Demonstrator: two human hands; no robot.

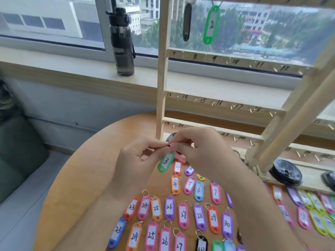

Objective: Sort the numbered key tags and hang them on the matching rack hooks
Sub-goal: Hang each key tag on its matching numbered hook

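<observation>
**Green 3 pinched between both hands, its hook high and to the right**

Head view: both hands meet over the far part of the round wooden table (72,178), just in front of the wooden rack (162,87). The left hand (137,156) and the right hand (199,151) have their fingers curled in, and the fingertips come together at the top end of the green tag 3 (165,161). Each hand pinches there. Whether they hold the ring or the plastic itself is too small to tell.

The tag hangs free below the fingertips, clear of the table. Its long axis is close to upright, with the lower end swung a little to the left. A pink tag (181,158) shows just beside it under the right hand, number hidden.

On the rack's top rail hang a black tag (187,22) and, to its right, the green tag 2 (211,24). The rails below are numbered from 7 upward, left to right. By that order the hook for 3 should lie to the right of tag 2 on the top rail, which is cut off here. That places it well above and to the right of the hands, so the right hand is the better placed to lift the tag ring-first.

Many sorted tags lie near, among them an orange tag 4 (175,184). A dark water bottle (123,42) stands on the sill at far left.
</observation>
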